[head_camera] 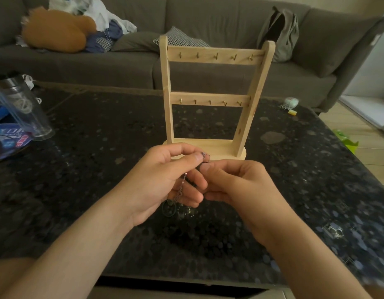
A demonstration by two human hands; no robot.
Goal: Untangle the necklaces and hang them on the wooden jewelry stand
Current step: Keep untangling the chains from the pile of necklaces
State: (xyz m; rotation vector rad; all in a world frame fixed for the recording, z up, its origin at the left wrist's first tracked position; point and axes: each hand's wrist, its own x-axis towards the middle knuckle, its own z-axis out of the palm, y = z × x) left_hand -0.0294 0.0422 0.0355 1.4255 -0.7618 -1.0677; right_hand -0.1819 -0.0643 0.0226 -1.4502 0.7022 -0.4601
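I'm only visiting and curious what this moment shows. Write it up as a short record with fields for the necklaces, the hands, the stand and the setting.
Necklaces: one tangled bunch, none hung yet
Left hand: pinches the bunch at its top, chain trailing down across the palm
Right hand: fingers curled, picking at the same tangle
Stand: upright on the table just beyond the hands, two rows of hooks, all bare
Setting: grey couch behind; clear tumbler at left
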